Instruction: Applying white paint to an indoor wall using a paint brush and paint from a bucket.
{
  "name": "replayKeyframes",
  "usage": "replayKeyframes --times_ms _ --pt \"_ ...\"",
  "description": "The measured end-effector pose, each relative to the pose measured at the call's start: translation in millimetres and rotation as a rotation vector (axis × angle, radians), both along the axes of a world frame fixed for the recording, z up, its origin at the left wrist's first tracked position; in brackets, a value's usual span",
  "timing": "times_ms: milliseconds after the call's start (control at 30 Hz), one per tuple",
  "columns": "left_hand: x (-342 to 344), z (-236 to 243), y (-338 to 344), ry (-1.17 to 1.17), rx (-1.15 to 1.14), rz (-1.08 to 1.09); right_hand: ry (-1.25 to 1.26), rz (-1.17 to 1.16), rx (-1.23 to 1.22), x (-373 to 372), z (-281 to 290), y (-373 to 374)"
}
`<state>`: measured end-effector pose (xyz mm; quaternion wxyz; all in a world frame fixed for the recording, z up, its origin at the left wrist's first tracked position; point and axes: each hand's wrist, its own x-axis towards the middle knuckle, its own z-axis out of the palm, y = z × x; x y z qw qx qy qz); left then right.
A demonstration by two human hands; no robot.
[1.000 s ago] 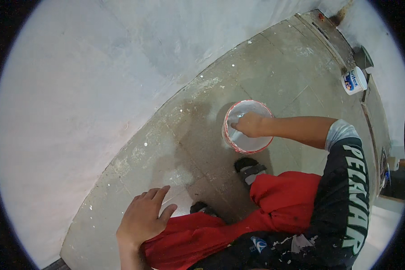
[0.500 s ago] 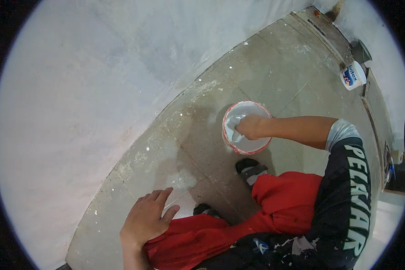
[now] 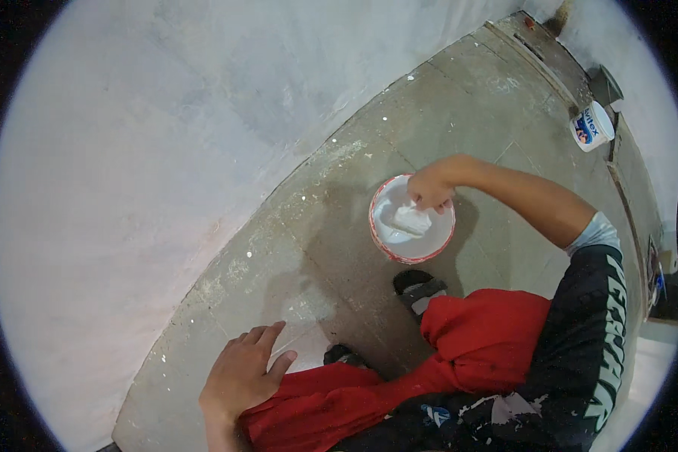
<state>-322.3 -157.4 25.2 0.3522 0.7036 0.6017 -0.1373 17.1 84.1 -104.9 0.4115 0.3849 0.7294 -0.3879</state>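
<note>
In the head view, a paint-coated tool [image 3: 412, 220] is inside the red-rimmed bucket [image 3: 434, 242], below the right hand [image 3: 433, 187]. Its thick white end points down and slightly left in the view, away from the fist, toward the white paint [image 3: 394, 233] at the bucket's left side. The handle is hidden by the fingers, so the full long axis cannot be read, nor whether it is a brush or a scraper. The bucket stands upright on the grey floor [image 3: 505, 120], its round mouth facing up.

The foot of the pale wall [image 3: 128, 188] bends from lower left to upper right, with a strip of speckled floor between it and the bucket. On the near side a dark sandal [image 3: 416, 291] sits just beside the bucket, close to the red trousers [image 3: 482, 324]. More tiled floor stretches to the right, as far as a white tub [image 3: 591, 126] and a dark grey container [image 3: 605, 85], both well apart from the bucket.

The right grip is clamped on the tool, knuckles at the far rim, forearm coming in over the floor from the right. The left hand [image 3: 241, 373] hovers beside the left trouser leg, back upward, its fingers loosely extended and close to each other, its thumb spread away from them
</note>
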Motion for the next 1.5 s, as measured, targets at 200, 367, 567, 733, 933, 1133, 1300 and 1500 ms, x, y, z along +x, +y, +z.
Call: replayKeyframes --times_ms 200,367,567,733,933,1133,1300,1500 --pt "12 4 4 -0.010 -0.013 -0.004 0.026 -0.171 -0.146 60 28 30" --pt "21 15 4 0.044 -0.080 0.070 0.170 -0.429 -0.258 109 20 42" --pt "28 16 -12 0.059 -0.183 0.268 0.425 -0.603 -0.443 135 -9 63" --pt "30 13 -20 0.046 -0.352 0.442 0.602 -0.638 -0.638 120 -44 77" --pt "33 -3 4 0.067 -0.369 0.434 0.677 -0.787 -0.750 129 -78 65" --pt "-1 -53 28 0.111 -0.387 0.309 0.904 -1.191 -0.634 150 -86 41" --pt "-44 -135 22 0.060 -0.294 0.188 1.226 -1.094 -0.741 132 -47 33" --pt "-107 -216 -18 -0.166 -0.004 0.022 1.412 -1.086 -0.294 74 32 -6"
